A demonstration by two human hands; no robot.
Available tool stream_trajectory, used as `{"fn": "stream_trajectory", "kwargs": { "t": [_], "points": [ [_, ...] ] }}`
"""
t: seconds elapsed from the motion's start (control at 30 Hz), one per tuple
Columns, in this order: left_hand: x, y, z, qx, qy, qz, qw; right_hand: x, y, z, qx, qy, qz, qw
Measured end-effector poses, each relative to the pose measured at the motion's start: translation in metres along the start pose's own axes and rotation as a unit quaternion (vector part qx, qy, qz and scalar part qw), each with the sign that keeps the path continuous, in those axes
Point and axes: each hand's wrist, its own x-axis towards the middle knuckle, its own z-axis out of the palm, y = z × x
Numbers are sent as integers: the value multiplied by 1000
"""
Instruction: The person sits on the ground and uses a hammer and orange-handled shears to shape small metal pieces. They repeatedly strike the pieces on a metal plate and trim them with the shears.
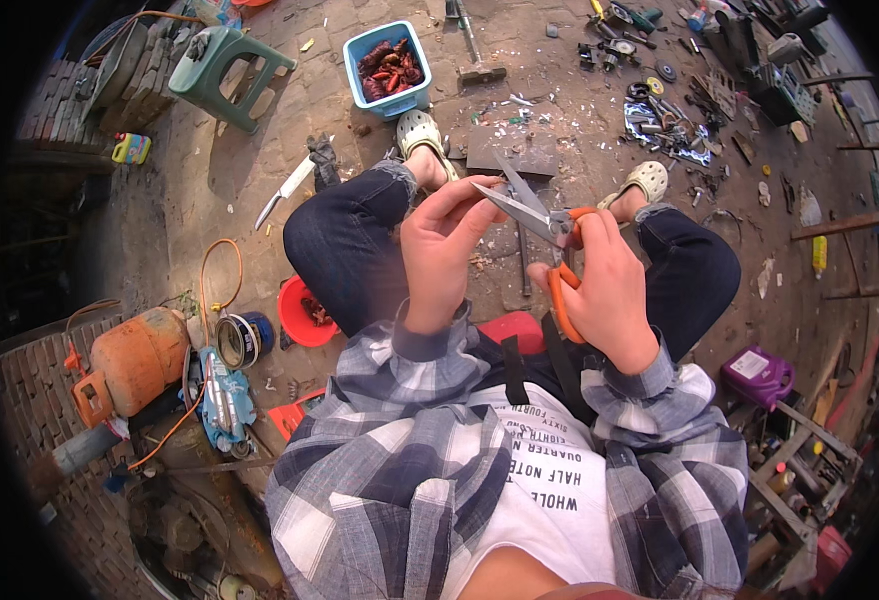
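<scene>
My right hand (600,290) grips the orange-handled scissors (560,285) in front of me, their silver blades spread apart and angled up to the left. My left hand (440,250) is raised beside the blades, thumb and fingertips pinched on something small and brownish, partly hidden and too small to make out. Below my hands, between my feet, a dark flat board (513,148) lies on the ground among small scattered bits.
A blue tub (410,94) holds red crayfish. A red bowl (295,329), knife (287,186), green stool (245,85) and orange gas cylinder (135,360) are on my left. A long-handled tool (475,70) lies ahead. Scattered tools (660,125) and a purple jug (760,375) are right.
</scene>
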Motion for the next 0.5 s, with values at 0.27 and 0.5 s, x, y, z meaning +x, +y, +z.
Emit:
{"fn": "stream_trajectory", "kwargs": {
  "t": [0.27, 0.5],
  "points": [
    [-1, 3, 0, 55, -28, 35, 997, 3, 3, 3, -52, 11, -13, 999],
    [-1, 3, -1, 87, -25, 60, 994, 3, 4, 2, -62, 3, -18, 998]
  ]
}}
